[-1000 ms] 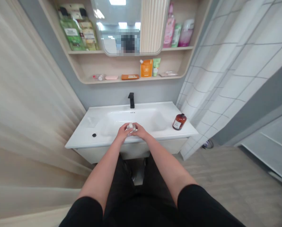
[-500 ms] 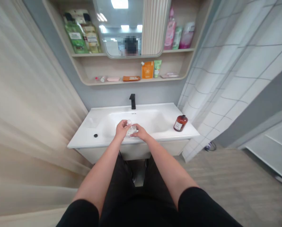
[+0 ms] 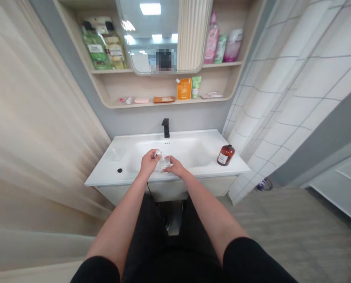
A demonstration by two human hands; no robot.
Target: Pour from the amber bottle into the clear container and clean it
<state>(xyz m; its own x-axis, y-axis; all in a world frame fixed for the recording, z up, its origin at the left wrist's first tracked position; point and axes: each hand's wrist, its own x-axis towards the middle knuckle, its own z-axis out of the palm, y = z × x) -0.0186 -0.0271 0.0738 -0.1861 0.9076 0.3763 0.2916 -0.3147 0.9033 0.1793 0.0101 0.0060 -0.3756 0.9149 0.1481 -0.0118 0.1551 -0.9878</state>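
Far left: pale curtain [image 3: 40,118], hanging in folds. Upper shelf, left: green bottle [image 3: 97,51], upright, white label; yellow bottle [image 3: 116,52], upright, just beside it. Countertop, left end: clear object [image 3: 114,154], faint, its form hard to tell; small black round piece [image 3: 119,170], lying near the front edge. Left hand [image 3: 148,162]: over the basin's front part, fingers pinched closed on a small whitish piece [image 3: 158,153]. Clear container [image 3: 165,162]: above the front of the white basin [image 3: 196,151], just beside the whitish piece; contact between the two cannot be told. Black faucet [image 3: 166,128]: behind the hands, upright. Right hand [image 3: 174,166]: partly closed, thumb and fingers gripping the clear container from its right side. Lower shelf: orange pouch [image 3: 184,89] and green tube [image 3: 196,87], standing side by side. Countertop, right end: brown bottle [image 3: 225,155], dark cap, white label, well apart from both hands.
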